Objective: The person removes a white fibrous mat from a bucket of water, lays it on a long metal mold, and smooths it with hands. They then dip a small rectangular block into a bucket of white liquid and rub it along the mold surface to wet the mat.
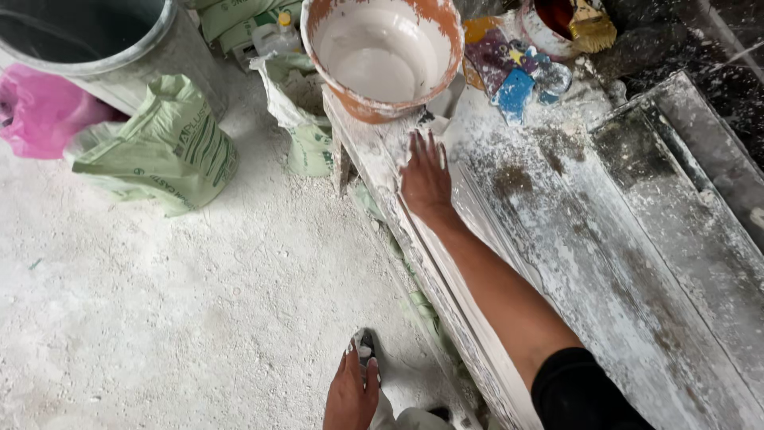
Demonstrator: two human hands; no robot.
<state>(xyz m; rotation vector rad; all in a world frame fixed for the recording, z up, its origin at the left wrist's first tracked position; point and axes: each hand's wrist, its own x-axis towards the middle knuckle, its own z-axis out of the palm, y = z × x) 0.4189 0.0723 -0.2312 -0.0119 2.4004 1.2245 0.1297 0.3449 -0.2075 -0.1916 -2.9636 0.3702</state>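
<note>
Pressing our right hand (426, 177) flat, fingers open, on plaster-coated bench (557, 239) beside orange bucket (382, 56) | left hand (350, 394) pinching small tool (365, 344)

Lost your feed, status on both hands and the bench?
Right hand flat on long white-plastered moulding strip. Left hand low, gripping small plaster-smeared tool. Orange plaster-coated bucket stands just beyond right fingertips.

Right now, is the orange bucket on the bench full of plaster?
No, the orange bucket holds no fill: its white-coated bottom and inner walls show, beyond the right hand lying flat on the bench.
</note>
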